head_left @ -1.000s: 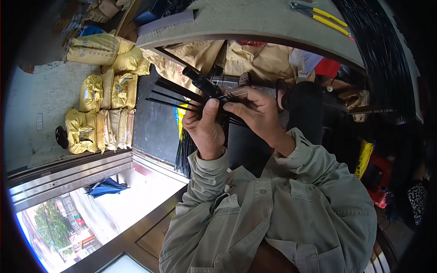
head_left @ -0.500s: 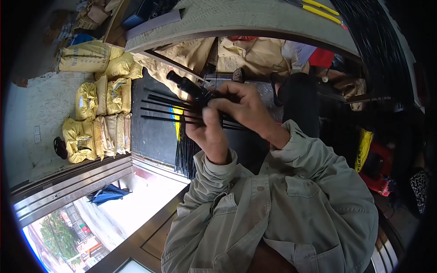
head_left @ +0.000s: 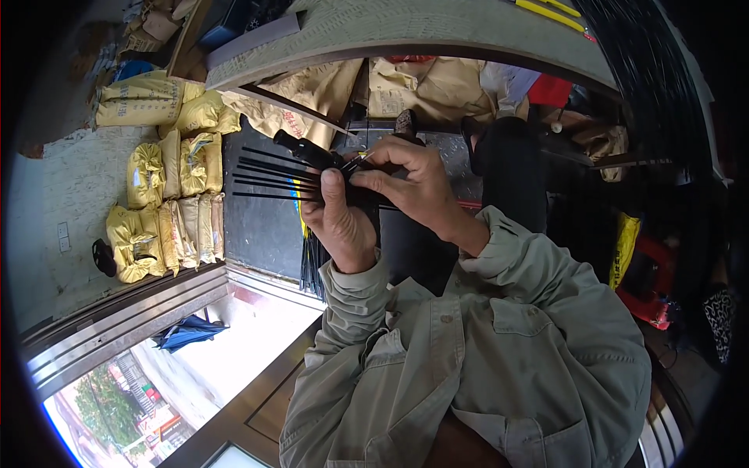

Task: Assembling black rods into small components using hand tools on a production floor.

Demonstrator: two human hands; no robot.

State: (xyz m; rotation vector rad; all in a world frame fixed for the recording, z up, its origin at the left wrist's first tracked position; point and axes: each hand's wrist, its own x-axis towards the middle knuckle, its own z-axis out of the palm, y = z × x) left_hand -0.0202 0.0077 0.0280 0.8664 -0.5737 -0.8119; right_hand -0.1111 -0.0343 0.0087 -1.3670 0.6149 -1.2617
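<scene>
My left hand is closed round several thin black rods, whose ends fan out to the left. A stubby black cylindrical piece with a stepped end lies tilted just above the rods, against the left hand's raised thumb. I cannot tell its exact kind. My right hand bends in from the right, thumb and forefinger pinched close to the cylinder's inner end. A thin shiny bit shows at these fingertips, too small to name. Below the left hand, a bundle of long black rods hangs down beside a yellow and blue strip.
A worktable spans the top, with yellow-handled pliers and a thick bundle of black rods at its right. Yellow sacks are stacked at the left wall. A blue umbrella lies beyond the doorway. A red machine stands at right.
Both hands have shifted slightly left with the rods and the cylinder. The left thumb now stands up by the cylinder, and the rods are spread more evenly.
</scene>
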